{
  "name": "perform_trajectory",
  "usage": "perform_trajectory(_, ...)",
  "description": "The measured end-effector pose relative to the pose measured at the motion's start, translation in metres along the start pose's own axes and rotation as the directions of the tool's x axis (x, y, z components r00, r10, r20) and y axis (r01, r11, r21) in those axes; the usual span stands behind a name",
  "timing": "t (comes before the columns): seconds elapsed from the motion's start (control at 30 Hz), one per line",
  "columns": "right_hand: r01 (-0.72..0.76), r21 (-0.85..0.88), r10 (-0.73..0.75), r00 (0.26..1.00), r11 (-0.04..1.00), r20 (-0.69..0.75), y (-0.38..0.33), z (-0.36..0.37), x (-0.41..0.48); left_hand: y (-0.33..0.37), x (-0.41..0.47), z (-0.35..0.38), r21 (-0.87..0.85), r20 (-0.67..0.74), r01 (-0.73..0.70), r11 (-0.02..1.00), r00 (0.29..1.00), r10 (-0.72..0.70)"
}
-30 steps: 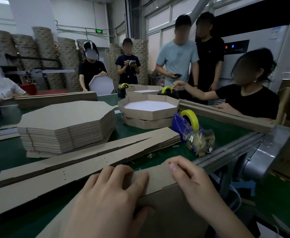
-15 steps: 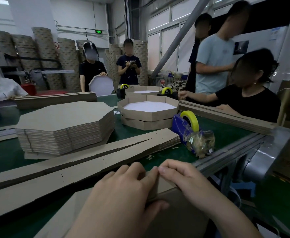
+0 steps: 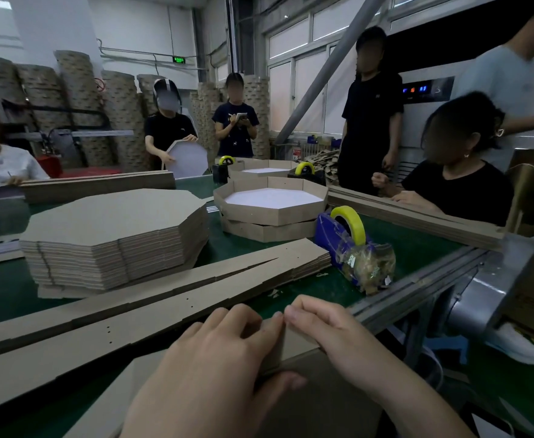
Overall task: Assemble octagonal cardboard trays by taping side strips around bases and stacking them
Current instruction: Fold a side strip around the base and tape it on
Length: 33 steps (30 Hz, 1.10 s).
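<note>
two hands work at the near edge of a green counter [image 3: 417, 248]. the left hand [image 3: 215, 358] curls over the top of an upright side strip [image 3: 295, 343], thumb pressed on its near face. the right hand [image 3: 332, 333] grips the same strip from above, its fingertips touching the left's. the strip stands along a brown base [image 3: 316, 403] at that near edge. just beyond lie loose strips [image 3: 164, 298]. a stack of bases [image 3: 111, 229] sits toward the left edge, finished trays [image 3: 275, 213] mid-counter, and a blue tape dispenser [image 3: 338, 238] (yellow roll on top) near the right edge.
</note>
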State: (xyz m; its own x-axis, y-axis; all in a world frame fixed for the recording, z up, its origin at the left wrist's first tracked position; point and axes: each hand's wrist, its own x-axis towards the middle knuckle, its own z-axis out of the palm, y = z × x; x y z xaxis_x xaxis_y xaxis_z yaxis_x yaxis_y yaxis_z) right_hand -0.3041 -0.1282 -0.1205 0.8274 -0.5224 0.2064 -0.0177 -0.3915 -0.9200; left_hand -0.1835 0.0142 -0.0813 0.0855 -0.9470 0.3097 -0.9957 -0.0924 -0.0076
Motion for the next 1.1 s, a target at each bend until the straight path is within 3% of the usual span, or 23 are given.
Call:
perform_trajectory(0.03,-0.011,-0.002,0.011,1.0,1.0,0.027,-0.001,-0.001,0.0,0.002,0.001,-0.006,-0.059,0.034,0.052,0.997,0.998,-0.05)
perform_trajectory(0.1,-0.025,-0.059,0.026,1.0,0.998,0.01,-0.005,-0.006,0.003,0.0,0.002,-0.003,-0.055,-0.017,0.008,0.998,1.0,-0.009)
perform_trajectory(0.13,-0.029,-0.108,0.023,0.998,0.994,-0.057,-0.004,-0.013,0.007,-0.001,0.0,0.004,-0.032,-0.065,-0.019,0.999,0.998,0.017)
perform_trajectory(0.2,-0.047,-0.157,0.002,0.961,0.987,-0.275,0.001,-0.034,0.022,0.001,0.001,0.001,-0.013,0.004,0.022,1.0,1.0,-0.022)
perform_trajectory(0.3,-0.186,-0.255,-0.018,0.774,0.949,-0.633,0.019,-0.082,0.05,-0.002,0.001,0.007,-0.016,0.025,0.016,1.0,1.0,-0.015)
perform_trajectory(0.37,-0.333,-0.328,-0.038,0.648,0.884,-0.76,0.032,-0.12,0.064,-0.001,0.001,0.005,-0.004,0.027,0.023,1.0,0.999,-0.023)
perform_trajectory(0.4,-0.422,-0.355,-0.014,0.627,0.834,-0.779,0.039,-0.136,0.07,-0.001,0.001,0.006,0.008,0.025,0.017,1.0,1.0,-0.017)
perform_trajectory(0.5,-0.625,-0.35,0.236,0.662,0.698,-0.712,0.057,-0.169,0.088,-0.001,0.002,0.006,-0.005,0.027,0.023,1.0,0.999,-0.022)
perform_trajectory(0.63,-0.63,-0.066,0.45,0.62,0.774,-0.643,0.071,-0.182,0.096,-0.001,0.002,0.004,-0.007,0.034,0.033,0.999,0.999,-0.033)
perform_trajectory(0.73,-0.659,-0.017,0.485,0.571,0.752,-0.662,0.071,-0.185,0.097,-0.001,0.003,0.004,-0.003,0.05,0.045,0.999,0.998,-0.045)
perform_trajectory(0.9,-0.688,-0.132,0.432,0.58,0.714,-0.69,0.059,-0.178,0.107,-0.001,0.004,0.004,0.01,0.072,0.043,0.999,0.996,-0.044)
perform_trajectory(1.1,-0.658,0.052,0.53,0.554,0.751,-0.642,0.054,-0.183,0.111,-0.001,0.006,0.002,0.022,0.104,0.022,1.0,0.994,-0.024)
